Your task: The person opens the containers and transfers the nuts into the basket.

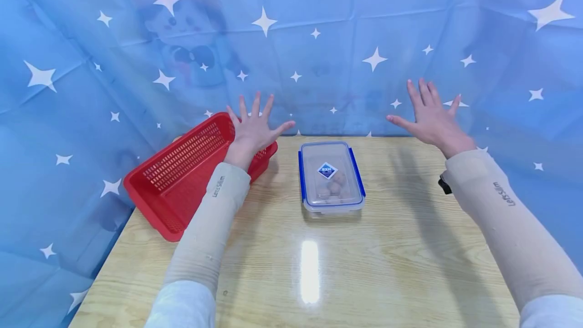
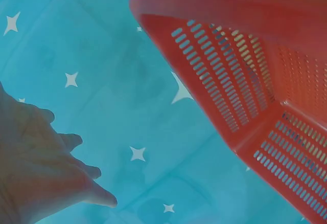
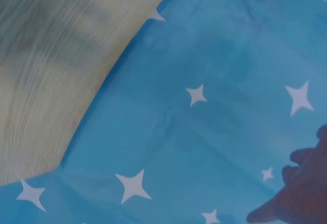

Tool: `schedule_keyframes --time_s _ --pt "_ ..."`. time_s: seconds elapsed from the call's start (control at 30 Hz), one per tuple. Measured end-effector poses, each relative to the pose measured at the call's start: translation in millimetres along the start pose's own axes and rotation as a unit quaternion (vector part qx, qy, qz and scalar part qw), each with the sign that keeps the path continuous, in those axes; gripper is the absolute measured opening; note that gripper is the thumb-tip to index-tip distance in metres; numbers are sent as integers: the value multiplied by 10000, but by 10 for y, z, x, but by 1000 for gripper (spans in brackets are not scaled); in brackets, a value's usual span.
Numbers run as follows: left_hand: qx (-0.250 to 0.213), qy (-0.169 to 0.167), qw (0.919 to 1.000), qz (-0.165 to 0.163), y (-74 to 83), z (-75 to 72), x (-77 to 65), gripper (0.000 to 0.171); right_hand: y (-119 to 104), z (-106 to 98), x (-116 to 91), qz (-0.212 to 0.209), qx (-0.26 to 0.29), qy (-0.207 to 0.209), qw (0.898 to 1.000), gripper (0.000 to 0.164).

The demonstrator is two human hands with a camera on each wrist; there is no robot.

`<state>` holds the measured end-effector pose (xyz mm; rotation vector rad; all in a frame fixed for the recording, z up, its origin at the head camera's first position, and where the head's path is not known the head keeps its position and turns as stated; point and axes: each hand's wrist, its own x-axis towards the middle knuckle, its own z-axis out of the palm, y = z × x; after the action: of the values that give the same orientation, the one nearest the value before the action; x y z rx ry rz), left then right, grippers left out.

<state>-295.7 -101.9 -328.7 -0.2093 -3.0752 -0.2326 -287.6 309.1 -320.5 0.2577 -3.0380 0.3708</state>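
Observation:
My left hand (image 1: 254, 133) is spread with straight fingers and holds nothing; in the head view it overlaps the far right end of a red plastic basket (image 1: 182, 196). The left wrist view shows the same hand (image 2: 46, 168) apart from the basket's slotted wall (image 2: 214, 81). Over on the right, my right hand (image 1: 432, 120) is also spread, with nothing in it, raised over the table's far right part. Between the two hands, a clear lidded food container (image 1: 330, 173) with blue side clips sits on the table. Several roundish brownish things (image 1: 334, 186) show dimly through its lid.
The pale wooden table (image 1: 364, 267) carries the basket at its left and the container near its back middle. A blue curtain (image 1: 319, 90) with white stars hangs behind and along the sides. In the right wrist view, the table's corner (image 3: 51, 157) borders this cloth.

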Motion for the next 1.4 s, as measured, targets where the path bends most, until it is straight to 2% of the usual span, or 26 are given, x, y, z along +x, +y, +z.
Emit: schedule_keyframes --time_s 0.17,0.3,0.5,0.6,0.7,0.8,1.03,1.27,1.4 --pt "-183 98 9997 128 58 73 -65 96 -41 90 -29 -94 294 29 9995 99" --pt "-353 19 9990 268 114 163 -158 98 -99 240 -100 -265 626 -23 9977 99" --pt "-589 49 9965 592 203 274 -271 102 -175 465 -196 -407 1175 -179 9921 93" --pt "-804 -46 9937 779 245 357 -353 104 -219 590 -253 -379 1368 -318 9894 89" --pt "-1174 -250 9885 924 287 462 -444 105 -274 713 -306 -344 1483 -451 9873 86" --pt "-1534 -455 9815 1051 332 578 -522 101 -325 829 -343 -361 1579 -417 9859 84" --pt "-2204 -809 9652 1151 410 840 -642 94 -420 1010 -398 -357 1740 -394 9833 80" --pt "-2780 -1062 9499 958 410 1048 -715 98 -491 1121 -430 -440 1904 -414 9799 77" --pt "-2962 -1185 9443 813 391 1137 -722 100 -536 1192 -447 -465 2142 -582 9739 72"
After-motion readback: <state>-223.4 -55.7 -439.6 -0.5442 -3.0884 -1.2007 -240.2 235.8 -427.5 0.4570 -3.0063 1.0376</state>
